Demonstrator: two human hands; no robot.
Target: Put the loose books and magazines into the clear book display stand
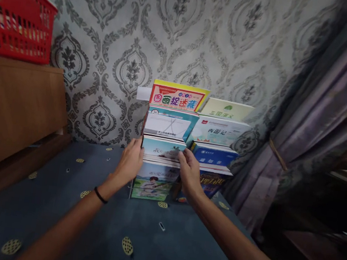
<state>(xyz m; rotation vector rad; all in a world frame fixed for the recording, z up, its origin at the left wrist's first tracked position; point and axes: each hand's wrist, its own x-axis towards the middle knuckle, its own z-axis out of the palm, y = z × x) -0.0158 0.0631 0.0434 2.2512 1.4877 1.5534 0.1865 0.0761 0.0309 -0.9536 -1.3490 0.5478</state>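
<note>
Books stand in tiers, one row behind another, in a rack against the wall. My left hand (130,160), with a dark band at the wrist, is closed at the left edge of a pale blue book (166,147) in the left column. My right hand (191,172) pinches the same book at its right edge. In front of it is a book with a cartoon child on the cover (153,185). Behind stand a teal-and-white book (171,123) and a red-and-yellow book (178,97). Right of my hands is a dark blue book (213,155).
A white book (218,130) and a pale green book (228,109) stand at the back right. The dark blue patterned cloth (101,231) lies beneath. At left, a red basket (18,17) rests on a wooden cabinet (14,112). A tied curtain (272,161) hangs at right.
</note>
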